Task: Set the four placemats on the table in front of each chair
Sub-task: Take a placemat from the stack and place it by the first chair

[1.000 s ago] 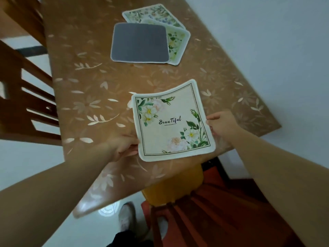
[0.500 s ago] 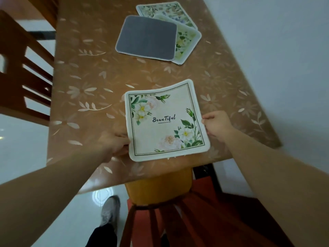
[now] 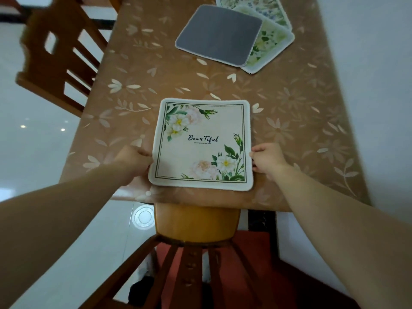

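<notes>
A cream placemat (image 3: 201,143) with white flowers and the word "Beautiful" lies flat near the table's near edge, squarely above a wooden chair (image 3: 196,233). My left hand (image 3: 133,162) pinches its left edge and my right hand (image 3: 266,160) pinches its right edge. Farther back, three more placemats lie in an overlapping pile: a grey one (image 3: 219,34) face down on top, a green floral one (image 3: 270,49) under it, and a blue floral one (image 3: 260,5) at the far end.
The table (image 3: 138,97) wears a brown cloth with pale leaf prints. A second wooden chair (image 3: 60,61) stands at its left side. A white wall (image 3: 374,85) runs along the right. The floor (image 3: 40,139) is glossy white tile.
The floral placemat has been turned from a slanted angle to square with the table's near edge and now rests flat. My view has shifted to face the chair directly.
</notes>
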Demonstrator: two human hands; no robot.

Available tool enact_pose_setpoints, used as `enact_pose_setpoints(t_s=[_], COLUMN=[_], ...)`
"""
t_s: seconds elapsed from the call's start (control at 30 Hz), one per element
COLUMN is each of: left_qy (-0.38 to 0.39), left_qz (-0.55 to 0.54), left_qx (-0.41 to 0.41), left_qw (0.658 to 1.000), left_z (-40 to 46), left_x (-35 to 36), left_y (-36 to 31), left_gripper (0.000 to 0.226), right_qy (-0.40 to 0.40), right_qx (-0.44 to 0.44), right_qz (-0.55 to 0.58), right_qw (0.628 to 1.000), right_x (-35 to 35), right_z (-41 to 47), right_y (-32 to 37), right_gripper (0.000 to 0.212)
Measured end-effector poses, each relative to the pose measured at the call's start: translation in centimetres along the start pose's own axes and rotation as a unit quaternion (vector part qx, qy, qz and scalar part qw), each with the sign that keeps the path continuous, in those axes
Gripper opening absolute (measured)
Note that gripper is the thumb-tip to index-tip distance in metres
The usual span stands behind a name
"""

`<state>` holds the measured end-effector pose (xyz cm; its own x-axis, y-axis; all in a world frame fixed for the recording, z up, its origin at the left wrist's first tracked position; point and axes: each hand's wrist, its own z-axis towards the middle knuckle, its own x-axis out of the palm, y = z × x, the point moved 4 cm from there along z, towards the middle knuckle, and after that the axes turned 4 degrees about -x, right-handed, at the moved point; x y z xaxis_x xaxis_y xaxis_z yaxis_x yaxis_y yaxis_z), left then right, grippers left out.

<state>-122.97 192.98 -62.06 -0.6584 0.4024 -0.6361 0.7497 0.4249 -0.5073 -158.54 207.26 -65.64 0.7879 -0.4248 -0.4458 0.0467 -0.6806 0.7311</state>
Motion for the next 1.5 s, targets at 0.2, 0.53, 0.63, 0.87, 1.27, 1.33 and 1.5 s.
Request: enact_pose_setpoints(t_s=[0.2,0.53,0.63,0.87,1.27,1.33,1.5], left_qy=[-0.004,-0.012,-0.011,-0.006,-0.041,-0.026,0.001], left_qz=[0.001,0.033,0.035,0.054,0.316,0.382,0.421], left_qx=[0.016,0.033,0.041,0.067,0.365,0.409,0.403], left_qw=[1.000,0.999,0.999,0.996,0.875,0.829,0.813], left_z=[-0.8,-2.0,-2.2,-2.4,-1.8,-1.2,0.8], left_x=[0.6,1.1,1.3,1.5,5.8,7.8,10.7], left_y=[0.9,1.4,1.4,1.6,-4.2,-4.9,-2.7], left_gripper=[0.024,0.020,0.016,0.016,0.082,0.092,0.091], right_qy=[-0.008,0.015,0.010,0.001,0.093,0.108,0.113], right_qx=[-0.003,0.005,0.002,-0.005,-0.269,-0.272,-0.251], right_qz=[-0.017,-0.069,-0.065,-0.077,-0.387,-0.411,-0.475], right_qw=[1.000,0.997,0.998,0.997,0.877,0.863,0.836], right_x=[0.1,-0.5,-0.7,-0.9,3.7,5.6,8.1], right_z=[0.6,0.0,-0.1,-0.8,-4.3,-3.4,-1.5], right_y=[-1.1,-2.3,-2.6,-2.4,2.5,2.6,0.4], right_gripper=[0.017,0.020,0.019,0.011,0.085,0.095,0.095])
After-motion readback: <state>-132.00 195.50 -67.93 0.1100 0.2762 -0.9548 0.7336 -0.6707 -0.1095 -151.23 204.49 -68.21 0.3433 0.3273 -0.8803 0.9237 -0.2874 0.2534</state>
